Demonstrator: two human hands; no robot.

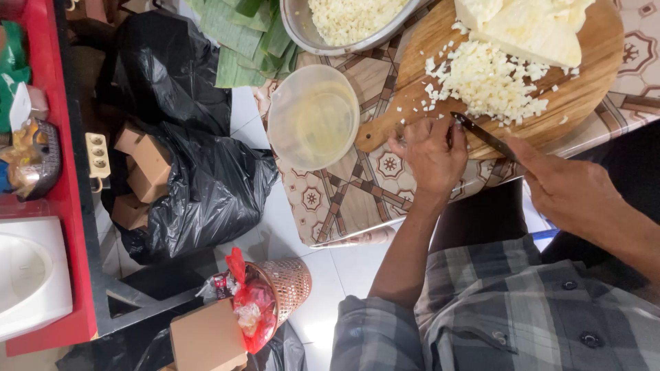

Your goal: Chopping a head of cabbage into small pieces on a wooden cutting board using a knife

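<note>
low table (357,192) with patterned cloth. on it: wooden board (584,82), plastic bowl (313,117), metal bowl (302,31). beside it on tiled floor (289,220): black bags (206,192).

Board (584,89) sits on the table (357,192). On it: chopped pile (491,82), with the uncut block (529,27) behind it. My left hand (430,154) rests on the board's near edge, touching the knife (485,135) tip; my right hand (574,192) holds the knife from the right. Tub (313,117) left of board, bowl (344,24) behind tub. Bags (199,185) on floor, far left.
</note>
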